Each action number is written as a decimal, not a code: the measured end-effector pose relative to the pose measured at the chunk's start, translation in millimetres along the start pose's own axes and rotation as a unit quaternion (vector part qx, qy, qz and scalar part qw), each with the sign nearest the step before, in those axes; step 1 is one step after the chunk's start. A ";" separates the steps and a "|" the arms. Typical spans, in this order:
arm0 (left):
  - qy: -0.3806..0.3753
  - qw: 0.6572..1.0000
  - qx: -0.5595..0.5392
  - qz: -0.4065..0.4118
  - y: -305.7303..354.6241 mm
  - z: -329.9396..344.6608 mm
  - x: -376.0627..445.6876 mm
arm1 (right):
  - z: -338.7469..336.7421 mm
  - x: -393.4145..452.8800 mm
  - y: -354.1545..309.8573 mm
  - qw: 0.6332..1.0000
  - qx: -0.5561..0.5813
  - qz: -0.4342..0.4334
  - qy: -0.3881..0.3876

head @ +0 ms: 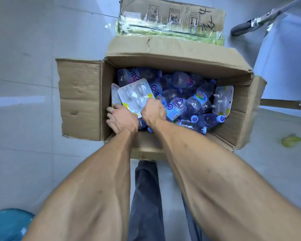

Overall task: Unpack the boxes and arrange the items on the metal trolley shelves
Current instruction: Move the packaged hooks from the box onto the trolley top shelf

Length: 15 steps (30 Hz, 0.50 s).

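An open cardboard box (181, 56) stands on the floor below me, filled with several clear plastic bottles (197, 100) with blue labels and caps. White blister packs (135, 94) lie at its left side, and another blister pack (222, 100) leans at the right wall. My left hand (121, 119) reaches into the box's near left corner, fingers curled down beside the packs. My right hand (153, 110) grips the near edge of the top white blister pack. Its fingertips are hidden under the pack.
A second, taped cardboard box (172, 16) lies behind the open one. A metal trolley leg and wheel (254, 23) show at the top right, a metal bar (285, 103) at the right. A yellow scrap (290, 140) lies on the grey floor; a blue object (9, 223) sits bottom left.
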<state>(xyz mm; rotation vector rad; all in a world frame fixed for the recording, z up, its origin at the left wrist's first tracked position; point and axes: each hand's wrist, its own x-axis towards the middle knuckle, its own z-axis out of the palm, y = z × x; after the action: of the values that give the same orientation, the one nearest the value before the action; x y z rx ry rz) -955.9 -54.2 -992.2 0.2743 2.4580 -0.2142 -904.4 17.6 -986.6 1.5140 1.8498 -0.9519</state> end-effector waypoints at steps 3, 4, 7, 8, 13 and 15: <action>-0.004 0.998 -0.052 -0.037 2.3 2.3 8.0 | 11.8 11.7 -9.7 1.000 -0.003 -0.008 0.001; -0.014 0.996 -0.070 -0.048 1.3 2.8 11.2 | 14.5 15.3 -12.1 1.000 -0.004 -0.009 0.006; -0.047 0.993 -0.092 -0.053 -6.8 6.2 20.0 | 22.0 26.7 -17.5 0.999 -0.027 -0.008 0.045; -0.051 0.992 -0.102 -0.051 -10.2 7.5 23.3 | 24.0 30.4 -18.7 0.997 -0.041 -0.011 0.058; -0.068 0.985 -0.151 -0.051 -18.7 3.9 24.9 | 21.6 33.2 -17.1 0.991 -0.102 -0.043 0.078; -0.035 0.983 -0.170 -0.054 -14.1 -3.3 15.4 | 12.3 27.8 -11.9 0.991 -0.086 -0.036 0.091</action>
<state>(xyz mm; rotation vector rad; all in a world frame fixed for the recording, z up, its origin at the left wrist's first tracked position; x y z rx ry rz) -973.2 -64.8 -998.0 -0.0143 2.3907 0.1497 -922.0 22.5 -1013.6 1.4786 2.0695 -0.6836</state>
